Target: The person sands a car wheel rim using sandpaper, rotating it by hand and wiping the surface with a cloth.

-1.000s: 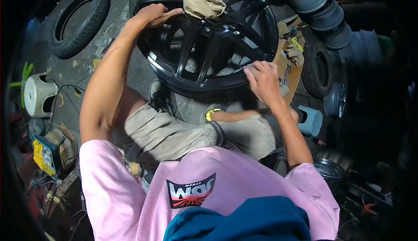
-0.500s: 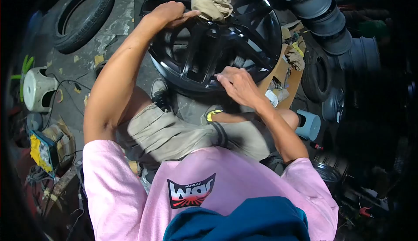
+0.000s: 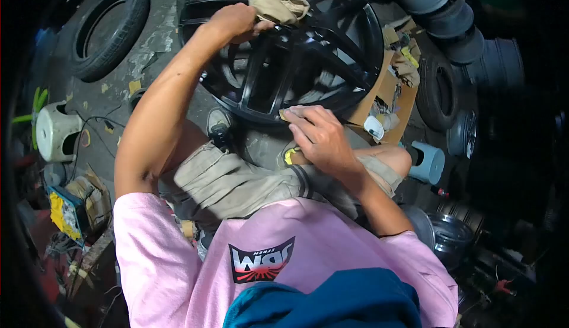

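A black alloy wheel rim (image 3: 252, 85) with several spokes lies before my knees. A crumpled beige cloth (image 3: 278, 3) rests on its hub area. Beside the cloth, my left hand (image 3: 240, 22) has its fingers curled down on a spoke of the rim; their tips are partly hidden. My right hand (image 3: 320, 135) is at the rim's near edge, fingers pressed together. A small tan scrap that looks like sandpaper (image 3: 283, 114) shows at its fingertips.
A loose tyre (image 3: 112, 28) lies at the upper left. On the left are a white stool (image 3: 50, 129) and cables. To the right stand a cardboard box (image 3: 385, 94) with cloths and a cup, a blue stool (image 3: 428, 162), another tyre (image 3: 437, 91) and stacked wheel rims (image 3: 441, 19).
My right hand has moved slightly down toward me at the rim's edge, and the tan scrap now shows. My left fingers have curled in more. The view has shifted slightly.
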{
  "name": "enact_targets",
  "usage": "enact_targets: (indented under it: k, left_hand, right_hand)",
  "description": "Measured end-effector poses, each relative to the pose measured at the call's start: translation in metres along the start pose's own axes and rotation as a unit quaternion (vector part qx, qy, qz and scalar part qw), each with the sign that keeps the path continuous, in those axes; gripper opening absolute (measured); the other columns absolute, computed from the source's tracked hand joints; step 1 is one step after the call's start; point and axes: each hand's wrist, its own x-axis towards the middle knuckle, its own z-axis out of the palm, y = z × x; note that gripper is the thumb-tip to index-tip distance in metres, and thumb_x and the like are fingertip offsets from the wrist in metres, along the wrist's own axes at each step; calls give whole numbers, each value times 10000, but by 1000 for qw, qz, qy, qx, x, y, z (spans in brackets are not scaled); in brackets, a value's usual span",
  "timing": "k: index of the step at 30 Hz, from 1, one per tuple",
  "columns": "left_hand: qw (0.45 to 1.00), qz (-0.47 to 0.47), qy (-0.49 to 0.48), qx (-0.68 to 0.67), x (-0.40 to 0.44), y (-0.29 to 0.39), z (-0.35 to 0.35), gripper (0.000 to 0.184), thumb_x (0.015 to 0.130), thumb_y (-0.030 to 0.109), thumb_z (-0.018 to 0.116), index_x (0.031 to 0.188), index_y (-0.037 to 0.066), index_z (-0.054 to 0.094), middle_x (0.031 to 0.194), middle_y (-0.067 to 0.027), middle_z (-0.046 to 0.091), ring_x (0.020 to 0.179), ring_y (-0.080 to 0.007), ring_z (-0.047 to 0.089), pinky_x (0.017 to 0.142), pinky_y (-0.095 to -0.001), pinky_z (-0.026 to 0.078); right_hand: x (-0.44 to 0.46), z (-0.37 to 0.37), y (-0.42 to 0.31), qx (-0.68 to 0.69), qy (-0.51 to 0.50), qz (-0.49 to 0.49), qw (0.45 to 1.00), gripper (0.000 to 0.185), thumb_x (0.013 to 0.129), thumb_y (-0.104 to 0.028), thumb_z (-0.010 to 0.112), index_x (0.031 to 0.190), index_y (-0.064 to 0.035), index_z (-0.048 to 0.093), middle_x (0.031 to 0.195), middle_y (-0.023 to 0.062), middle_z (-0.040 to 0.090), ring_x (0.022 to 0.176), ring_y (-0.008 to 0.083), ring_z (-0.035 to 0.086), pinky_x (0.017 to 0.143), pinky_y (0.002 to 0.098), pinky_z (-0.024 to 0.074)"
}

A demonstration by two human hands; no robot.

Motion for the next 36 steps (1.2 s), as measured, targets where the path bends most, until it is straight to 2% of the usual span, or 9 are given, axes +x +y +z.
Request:
enact_targets:
  k: [9, 11, 15, 21, 24, 27, 31, 34, 36]
  left_hand:
    - [999, 4, -12, 31, 6, 0, -1, 593, 1046, 570, 569, 1088, 12, 766, 946, -283, 744, 941, -490, 712, 813, -556, 568]
    - [1000, -7, -22, 21, 5, 8, -8, 608, 1045, 576, 568, 1045, 3, 772, 933, -285, 741, 938, -488, 713, 814, -553, 567]
    - [998, -27, -49, 21, 13, 13, -14, 610, 1031, 575, 596, 983, -5, 779, 914, -287, 734, 932, -488, 714, 810, -543, 564]
    - [996, -21, -72, 38, 11, 8, -10, 563, 1029, 536, 607, 1050, -4, 765, 968, -281, 743, 968, -486, 709, 842, -545, 559]
    - [996, -9, -77, 39, 13, 2, -6, 524, 1033, 500, 612, 1087, -3, 751, 993, -285, 742, 980, -484, 706, 852, -546, 558]
    - [997, 12, -56, 42, 17, -10, 6, 518, 1034, 496, 614, 1132, 2, 734, 1010, -288, 739, 984, -488, 703, 850, -546, 559]
    - [998, 15, -46, 27, 14, -9, 4, 521, 1035, 498, 612, 1162, 5, 720, 1007, -291, 738, 994, -493, 699, 849, -548, 561]
    - [997, -21, -64, 43, 6, 8, -9, 532, 1045, 498, 602, 1157, -7, 727, 1012, -291, 737, 1008, -497, 694, 847, -550, 557]
    - [998, -10, -61, 30, 9, 0, -3, 530, 1046, 492, 605, 1150, -12, 731, 1013, -294, 735, 1008, -495, 695, 845, -548, 556]
  right_hand:
    - [20, 17, -17, -131, -80, 61, 986, 238, 965, -199, 685, 1068, 0, 768, 1026, 135, 668, 982, 314, 640, 874, 435, 508]
    - [11, 16, -23, -97, -1, 29, 995, 201, 951, -212, 698, 907, -26, 758, 959, 119, 666, 1005, 295, 637, 885, 419, 491]
    - [22, 12, -11, -55, -26, 104, 993, 183, 940, -176, 724, 1011, -11, 755, 977, 101, 636, 953, 306, 629, 881, 441, 495]
    - [-10, 3, -35, -1, 16, 39, 999, 149, 961, -139, 694, 1069, -49, 740, 980, 78, 637, 980, 300, 604, 946, 439, 463]
    - [-11, -9, -16, 17, 74, 29, 997, 155, 952, -116, 683, 1068, -29, 738, 1066, 113, 668, 1035, 309, 642, 905, 447, 499]
    - [15, -15, -4, 65, 231, 168, 956, 174, 1014, -100, 630, 1096, 3, 743, 1043, 160, 696, 942, 373, 689, 828, 454, 554]
    - [10, 41, -9, 36, 156, 106, 981, 243, 994, -133, 668, 1143, 46, 735, 1161, 201, 714, 1054, 381, 683, 995, 514, 503]
    - [2, 64, -42, 18, 186, 136, 973, 414, 998, -144, 654, 1328, 106, 630, 1322, 337, 634, 1171, 472, 645, 1117, 498, 470]
    - [10, 69, -31, 36, 203, 160, 965, 416, 1004, -138, 655, 1336, 112, 625, 1292, 323, 651, 1164, 466, 652, 1074, 486, 496]
